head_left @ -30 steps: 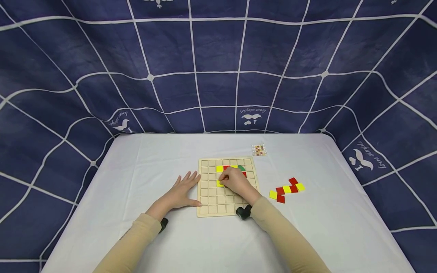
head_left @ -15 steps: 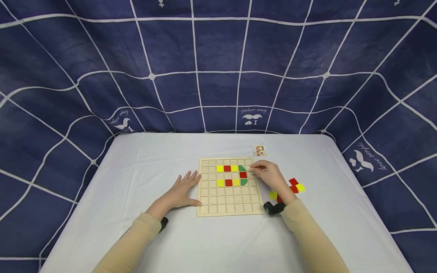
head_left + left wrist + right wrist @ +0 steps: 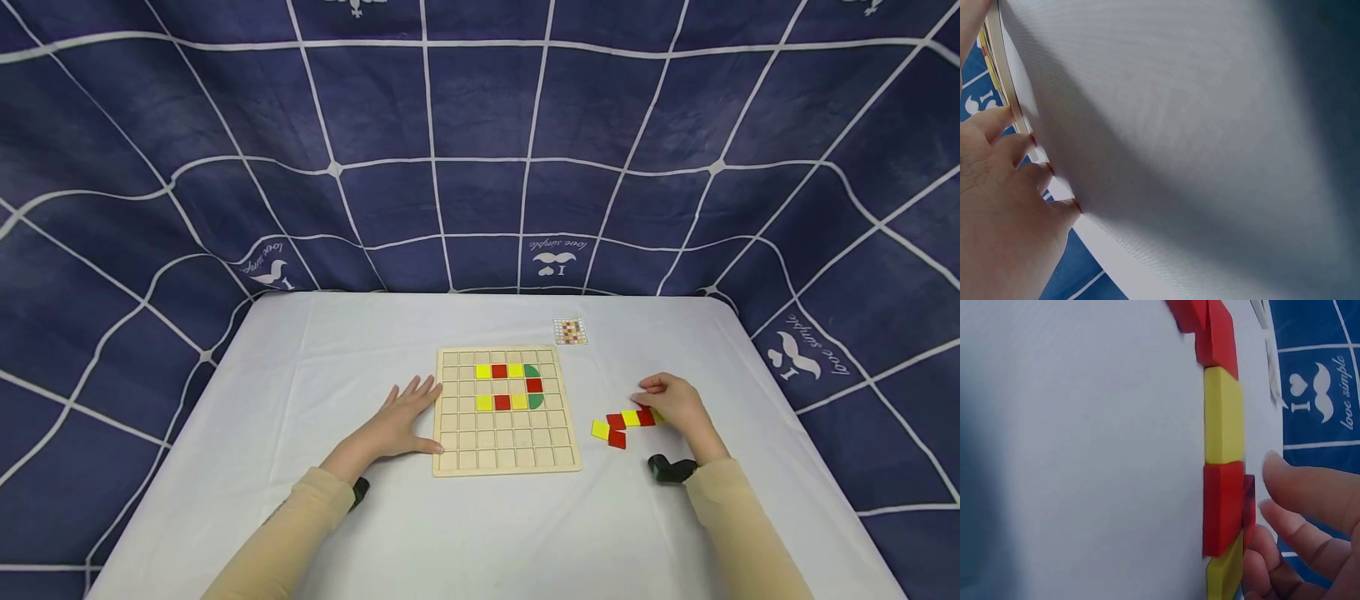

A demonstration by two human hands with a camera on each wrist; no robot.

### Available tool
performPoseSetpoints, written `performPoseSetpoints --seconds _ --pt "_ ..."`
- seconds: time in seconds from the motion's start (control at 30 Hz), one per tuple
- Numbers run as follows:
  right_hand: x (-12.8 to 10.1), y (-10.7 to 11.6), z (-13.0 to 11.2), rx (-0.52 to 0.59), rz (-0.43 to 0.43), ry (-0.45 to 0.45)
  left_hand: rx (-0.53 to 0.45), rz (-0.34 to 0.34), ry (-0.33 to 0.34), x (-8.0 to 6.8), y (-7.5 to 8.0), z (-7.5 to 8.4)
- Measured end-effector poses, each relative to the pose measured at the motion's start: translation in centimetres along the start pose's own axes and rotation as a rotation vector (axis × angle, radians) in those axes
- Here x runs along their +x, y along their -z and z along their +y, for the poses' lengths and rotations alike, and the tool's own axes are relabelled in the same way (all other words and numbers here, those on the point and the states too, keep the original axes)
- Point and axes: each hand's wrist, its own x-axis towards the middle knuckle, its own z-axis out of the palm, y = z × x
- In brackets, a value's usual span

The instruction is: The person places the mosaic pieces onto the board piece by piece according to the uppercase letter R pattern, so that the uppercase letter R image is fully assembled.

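Note:
A wooden grid board (image 3: 495,458) lies on the table, bearing red, yellow and green tiles. Two rows of tiles face each other, joined at the right by a red tile (image 3: 534,385) between two rounded green ones. Flat and spread, my left hand (image 3: 397,421) rests on the table, its thumb and fingertips against the board's left edge. My right hand (image 3: 675,404) is over the loose tiles to the right, partly covering them. In the right wrist view its thumb and index finger stand apart, and lower fingers touch or nearly touch a red tile (image 3: 1249,509).
Loose red and yellow tiles, such as a yellow tile (image 3: 601,429), form a crooked line right of the board. A small printed pattern card (image 3: 570,331) lies behind the board's right corner. A dark blue curtain (image 3: 480,200) hangs behind the white table (image 3: 360,533).
My right hand has left the board and moved right to the loose tiles. The lower row, partly hidden by it before, now shows fully. My left hand stays put.

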Motion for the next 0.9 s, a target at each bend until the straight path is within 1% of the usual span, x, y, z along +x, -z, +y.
performPoseSetpoints --seconds 0.1,0.2,0.4,0.57,0.7,0.8,0.9 --pt "0.1 0.0 0.4 -0.007 -0.023 -0.030 -0.004 -0.001 0.004 0.0 0.0 0.0" --pt "0.3 0.0 0.5 -0.012 -0.024 -0.032 -0.007 -0.002 0.005 -0.1 0.0 0.0" --pt "0.3 -0.3 -0.2 -0.022 0.002 -0.003 -0.005 -0.005 0.000 0.0 -0.1 0.0" --pt "0.4 -1.1 -1.9 0.054 0.037 0.044 -0.001 -0.003 -0.006 0.0 -0.1 0.1" --pt "0.6 -2.6 -3.8 0.130 0.042 0.083 -0.001 -0.003 -0.004 -0.1 -0.1 0.1" --pt "0.6 -4.1 -5.5 0.217 0.017 0.126 -0.003 -0.002 0.000 -0.1 0.0 0.1" --pt "0.6 -5.9 -7.3 0.296 -0.027 0.172 -0.004 -0.003 0.002 -0.2 0.0 0.1"
